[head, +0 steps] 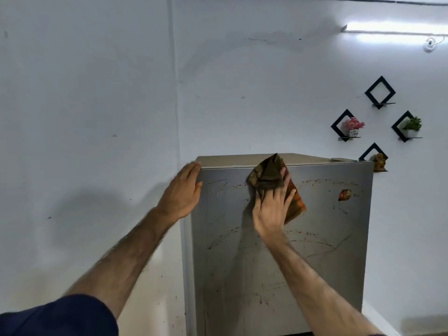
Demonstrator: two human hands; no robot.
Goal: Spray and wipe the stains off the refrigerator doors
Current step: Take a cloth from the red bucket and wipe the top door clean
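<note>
Against the white wall (pixel 97 105) stands the grey refrigerator door (pixel 327 263), streaked with brown stains (pixel 315 235). Right hand (pixel 272 209) presses a brown-orange cloth (pixel 266 175) flat on the upper door near the top edge, fingers spread over it. Left hand (pixel 184 190) rests on the door's upper left corner, fingers straight and together. Small red sticker (pixel 344 194) sits upper right on the door. Diamond wall shelves (pixel 380 92) hang right of the fridge.

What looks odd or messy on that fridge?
The refrigerator door carries thin brown arcs and specks across its face, plus a torn reddish sticker near the upper right. The right hand presses a cloth there.
</note>
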